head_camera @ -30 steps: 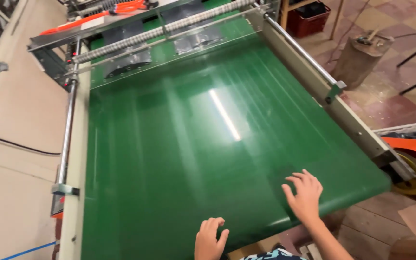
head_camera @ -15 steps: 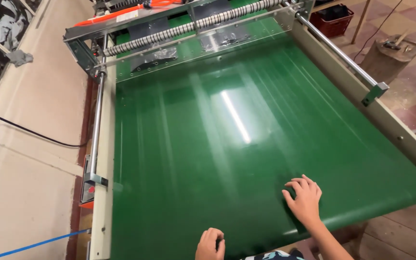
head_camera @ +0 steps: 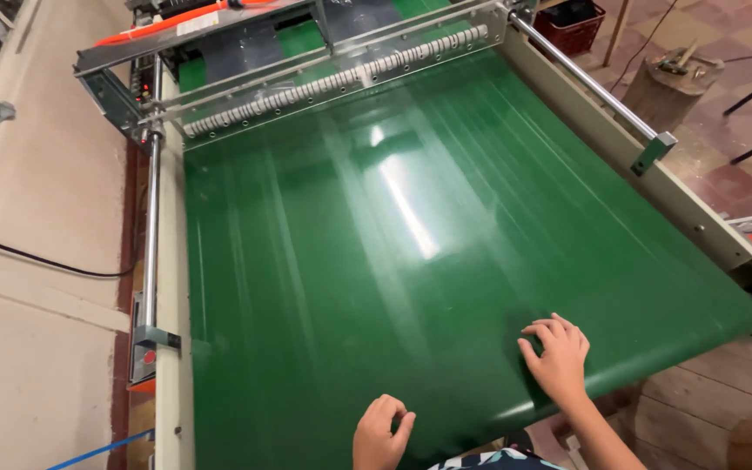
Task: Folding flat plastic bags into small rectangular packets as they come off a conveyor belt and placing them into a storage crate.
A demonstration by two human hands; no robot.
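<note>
Belt (head_camera: 411,261): a wide green conveyor sheet that fills most of the view, glossy, with a lamp's glare down its middle; it slopes from the far roller to the near edge, where both hands meet it.
Frame (head_camera: 698,228): cream side rails run along both edges of the belt; a steel rod (head_camera: 149,200) follows the left rail, likely a guide.
Roller (head_camera: 341,83): a ribbed bar across the far end, under a metal crossbar — the belt passes beneath it.
Stump (head_camera: 676,83): a wooden block on the tiled floor, well apart to the right, with tools on top.
Right hand (head_camera: 557,359): palm down on the belt near its near edge, fingers spread and bent, clamped on nothing — pressing the surface, it seems.
Left hand (head_camera: 381,431): at the near edge, fingers curled loosely inward, holding nothing visible.
</note>
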